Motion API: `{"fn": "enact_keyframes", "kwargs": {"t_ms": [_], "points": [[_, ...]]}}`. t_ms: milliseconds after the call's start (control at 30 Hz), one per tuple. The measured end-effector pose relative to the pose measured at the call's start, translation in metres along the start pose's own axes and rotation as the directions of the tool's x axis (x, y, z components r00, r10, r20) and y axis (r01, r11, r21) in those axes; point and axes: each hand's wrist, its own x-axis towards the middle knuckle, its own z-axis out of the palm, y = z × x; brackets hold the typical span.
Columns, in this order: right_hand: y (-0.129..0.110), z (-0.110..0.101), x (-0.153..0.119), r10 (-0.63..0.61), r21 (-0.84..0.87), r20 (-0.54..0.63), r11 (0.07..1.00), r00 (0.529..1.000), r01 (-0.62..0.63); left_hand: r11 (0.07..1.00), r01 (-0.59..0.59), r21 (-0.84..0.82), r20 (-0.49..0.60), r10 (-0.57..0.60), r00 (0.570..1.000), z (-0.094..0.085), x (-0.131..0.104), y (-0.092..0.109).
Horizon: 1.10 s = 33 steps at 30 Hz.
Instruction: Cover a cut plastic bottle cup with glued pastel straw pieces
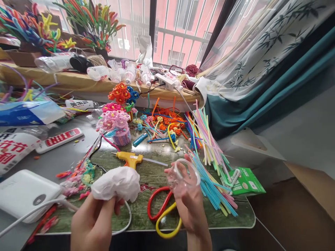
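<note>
My left hand [91, 219] pinches a crumpled white tissue [116, 183] above the table's front part. In my right hand [191, 209] rests a clear plastic cup-like piece [184, 174] with a pale rim, its opening facing up and toward me. Between the hands lie scissors handles, one loop red [150, 205] and one yellow [169, 235]; their blades are hidden. Just behind the tissue, a yellow glue gun [129, 157] lies on its side with a glue stick [155, 162] poking out of its back.
Pipe-cleaner flowers [113, 120] stand in a small pot behind the glue gun. Bundles of pipe cleaners [206, 181] and a green packet [247, 181] lie at right. A white power bank [28, 191] and a remote [60, 140] are at left. Plastic bottles [98, 72] line the sill.
</note>
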Motion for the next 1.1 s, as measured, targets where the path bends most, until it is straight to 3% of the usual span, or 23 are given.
{"fn": "enact_keyframes", "kwargs": {"t_ms": [133, 267, 333, 400, 500, 600, 767, 833, 900, 967, 1033, 1100], "points": [[0.004, -0.008, 0.009, -0.124, -0.284, -0.110, 0.955, 0.986, 0.088, 0.995, 0.081, -0.061, 0.054, -0.078, 0.996, 0.012, 0.007, -0.008], [0.013, -0.007, 0.015, -0.208, -0.580, -0.154, 0.810, 0.966, 0.082, 0.998, 0.060, 0.014, -0.084, -0.059, 0.995, 0.024, 0.014, -0.004], [0.017, -0.006, 0.017, -0.252, -0.625, -0.196, 0.777, 0.948, 0.077, 0.993, -0.038, 0.111, -0.131, 0.053, 0.990, 0.029, 0.018, 0.002], [0.020, -0.006, 0.019, -0.308, -0.601, -0.267, 0.794, 0.913, 0.092, 0.958, -0.210, 0.196, -0.093, 0.231, 0.968, 0.035, 0.021, 0.008], [0.018, -0.009, 0.022, -0.428, -0.530, -0.390, 0.828, 0.815, 0.182, 0.874, -0.440, 0.206, 0.066, 0.436, 0.897, 0.050, 0.024, 0.015], [0.008, -0.013, 0.023, -0.547, -0.493, -0.492, 0.816, 0.677, 0.302, 0.831, -0.538, 0.142, 0.178, 0.514, 0.839, 0.070, 0.019, 0.019], [-0.017, -0.026, 0.014, -0.703, -0.586, -0.592, 0.711, 0.394, 0.389, 0.822, -0.569, 0.000, 0.208, 0.556, 0.804, 0.104, -0.003, 0.031], [-0.023, -0.033, 0.009, -0.753, -0.661, -0.563, 0.658, 0.341, 0.361, 0.750, -0.661, 0.019, 0.189, 0.646, 0.739, 0.119, -0.015, 0.035], [-0.026, -0.041, 0.005, -0.763, -0.687, -0.540, 0.644, 0.356, 0.338, 0.624, -0.780, 0.055, 0.230, 0.752, 0.618, 0.135, -0.027, 0.037], [-0.024, -0.046, 0.005, -0.731, -0.661, -0.542, 0.676, 0.415, 0.326, 0.540, -0.839, 0.057, 0.429, 0.746, 0.509, 0.151, -0.037, 0.034], [-0.021, -0.048, 0.006, -0.641, -0.593, -0.557, 0.752, 0.528, 0.286, 0.532, -0.841, 0.097, 0.549, 0.676, 0.491, 0.162, -0.045, 0.027], [-0.018, -0.050, 0.010, -0.524, -0.522, -0.567, 0.825, 0.635, 0.215, 0.531, -0.844, 0.074, 0.547, 0.686, 0.479, 0.166, -0.050, 0.018]]}}
